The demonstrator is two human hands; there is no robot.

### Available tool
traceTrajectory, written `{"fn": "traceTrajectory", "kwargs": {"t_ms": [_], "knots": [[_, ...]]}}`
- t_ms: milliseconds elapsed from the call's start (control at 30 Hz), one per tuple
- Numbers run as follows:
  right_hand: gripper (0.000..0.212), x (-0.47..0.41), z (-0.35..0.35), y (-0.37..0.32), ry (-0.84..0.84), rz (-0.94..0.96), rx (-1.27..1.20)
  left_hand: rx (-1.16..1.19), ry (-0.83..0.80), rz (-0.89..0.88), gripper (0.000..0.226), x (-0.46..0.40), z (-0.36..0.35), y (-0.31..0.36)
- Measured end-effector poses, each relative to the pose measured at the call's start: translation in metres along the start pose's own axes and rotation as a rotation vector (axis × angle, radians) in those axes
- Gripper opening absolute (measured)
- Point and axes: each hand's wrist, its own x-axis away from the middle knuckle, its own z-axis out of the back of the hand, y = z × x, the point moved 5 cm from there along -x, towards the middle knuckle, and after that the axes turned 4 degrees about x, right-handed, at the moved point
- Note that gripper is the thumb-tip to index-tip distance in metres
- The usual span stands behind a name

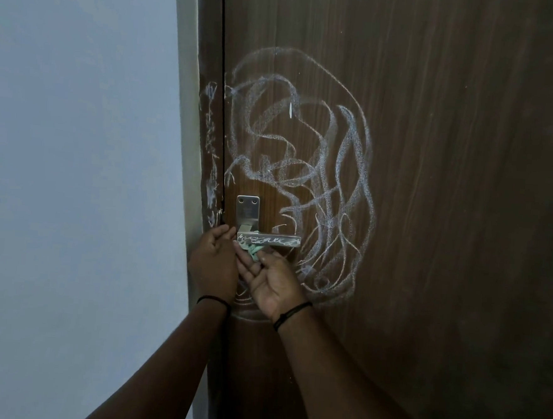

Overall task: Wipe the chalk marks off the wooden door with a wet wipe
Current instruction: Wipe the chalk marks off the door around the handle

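White chalk marks (304,165) loop in thick scribbles over the dark wooden door (436,155), above and to the right of the metal lever handle (268,238). More chalk runs down the door frame (209,145) and along the handle's lever. Just below the handle, both hands meet around a small crumpled pale green wet wipe (252,251). My left hand (214,264) is curled beside it with fingertips near the handle plate. My right hand (271,282) is palm up, its fingers pinching the wipe. Most of the wipe is hidden between the fingers.
A plain pale wall (75,162) fills the left side, up to the door frame. The handle's steel back plate (247,209) with two screws stands out from the door above my hands. A black band circles each wrist.
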Motion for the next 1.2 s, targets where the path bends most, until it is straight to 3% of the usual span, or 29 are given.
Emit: {"fn": "traceTrajectory", "kwargs": {"t_ms": [100, 300, 600, 733, 900, 1033, 1200], "knots": [[0.032, -0.004, -0.003, 0.008, 0.023, -0.011, 0.009, 0.018, -0.02, 0.015, 0.023, -0.001, 0.003, -0.003], [0.023, -0.001, -0.001, 0.021, 0.14, -0.068, 0.289, 0.06, -0.023, 0.052, 0.022, -0.006, 0.012, -0.009], [0.02, 0.009, 0.012, 0.01, 0.197, 0.124, 0.15, 0.033, -0.109, 0.008, 0.016, 0.009, 0.008, 0.002], [0.019, 0.013, 0.032, -0.019, 0.314, 0.182, 0.026, 0.123, -0.099, 0.121, 0.012, 0.014, 0.0, -0.003], [0.018, 0.01, 0.028, -0.03, 0.262, 0.116, 0.103, 0.143, -0.099, 0.15, 0.016, 0.012, 0.0, -0.01], [0.016, 0.001, 0.004, -0.005, 0.191, 0.022, 0.185, 0.025, -0.068, 0.028, 0.028, 0.014, 0.005, -0.006], [0.02, -0.004, -0.002, -0.003, 0.188, 0.063, 0.223, -0.029, -0.061, -0.057, 0.03, 0.014, 0.012, 0.003]]}}
